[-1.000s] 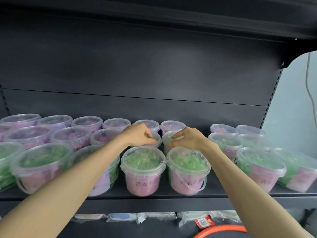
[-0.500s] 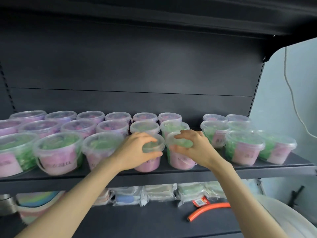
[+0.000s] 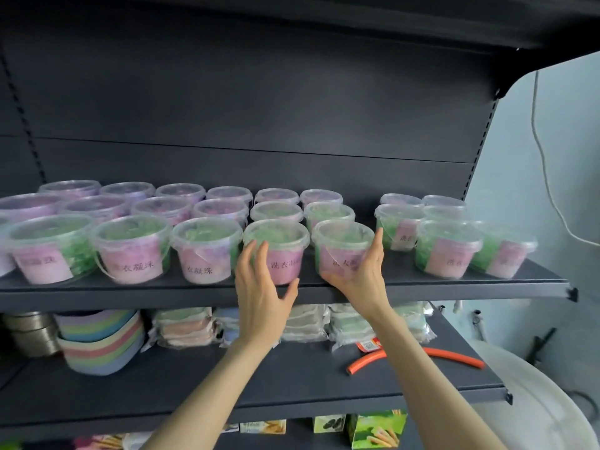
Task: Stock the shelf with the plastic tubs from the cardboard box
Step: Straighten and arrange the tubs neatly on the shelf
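Okay, placing step, tail end: both hands are up at the top shelf (image 3: 130, 295), squaring two front-row tubs. We see the left hand (image 3: 263, 287) spread in front of the centre tub (image 3: 285, 264), fingers straight and loose, tips at its left wall. Touching or just off it, we cannot tell. The right hand (image 3: 360, 274) cups the neighbour tub (image 3: 341, 248), with straight fingers lying flat up its right side and the thumb along the base front. It is not wrapped tight. Both tubs sit upright at the shelf's front edge, lids on, pink labels facing us, just beside each other. More tubs fill the rows behind and to either side.

We judge the stocking well along. The cardboard box is out of view, so we cannot say how many tubs are left.

Next move, as we read it: let go cleanly, draw both hands back without dragging a tub off the edge, then go down to the box for more. Dark shelf shows between the neighbour tub and the right-hand group (image 3: 448, 251), a likely next slot.
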The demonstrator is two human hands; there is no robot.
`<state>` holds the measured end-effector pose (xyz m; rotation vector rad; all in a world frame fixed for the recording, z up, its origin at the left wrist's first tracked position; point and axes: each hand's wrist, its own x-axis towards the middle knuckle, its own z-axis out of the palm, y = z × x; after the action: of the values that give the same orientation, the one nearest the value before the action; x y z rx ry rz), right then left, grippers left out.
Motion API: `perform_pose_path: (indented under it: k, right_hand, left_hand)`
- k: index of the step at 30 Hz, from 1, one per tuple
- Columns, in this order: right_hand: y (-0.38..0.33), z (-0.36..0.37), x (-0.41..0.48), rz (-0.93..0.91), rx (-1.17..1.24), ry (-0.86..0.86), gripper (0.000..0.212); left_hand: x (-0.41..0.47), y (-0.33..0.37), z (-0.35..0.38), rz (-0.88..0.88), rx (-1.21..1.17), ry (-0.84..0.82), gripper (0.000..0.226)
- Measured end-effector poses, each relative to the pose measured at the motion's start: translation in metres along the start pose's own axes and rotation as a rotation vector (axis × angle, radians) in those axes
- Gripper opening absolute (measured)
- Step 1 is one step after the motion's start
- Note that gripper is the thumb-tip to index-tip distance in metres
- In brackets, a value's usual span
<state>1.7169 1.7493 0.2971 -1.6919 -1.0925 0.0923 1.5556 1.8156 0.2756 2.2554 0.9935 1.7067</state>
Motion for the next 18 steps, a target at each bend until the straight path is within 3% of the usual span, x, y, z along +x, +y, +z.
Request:
perform_pose_path:
  k: [4,6,11,18]
  right_hand:
    - [0.005,0.006,-0.002,0.085,-0.027,0.046,0.134]
    - [0.007,0.007,-0.002,0.084,-0.043,0.060,0.133]
    - [0.010,0.008,-0.001,0.072,-0.072,0.072,0.129]
    - [0.015,0.006,-0.002,0.035,-0.122,0.040,0.119]
  left_hand:
    - [-0.009,0.006,0.010,-0.354,0.028,0.030,0.090]
    - [-0.007,0.007,0.014,-0.427,0.056,0.017,0.093]
    - [-0.002,0.005,0.022,-0.487,0.099,0.051,0.090]
    - [-0.003,-0.002,0.021,-0.425,0.161,-0.003,0.081]
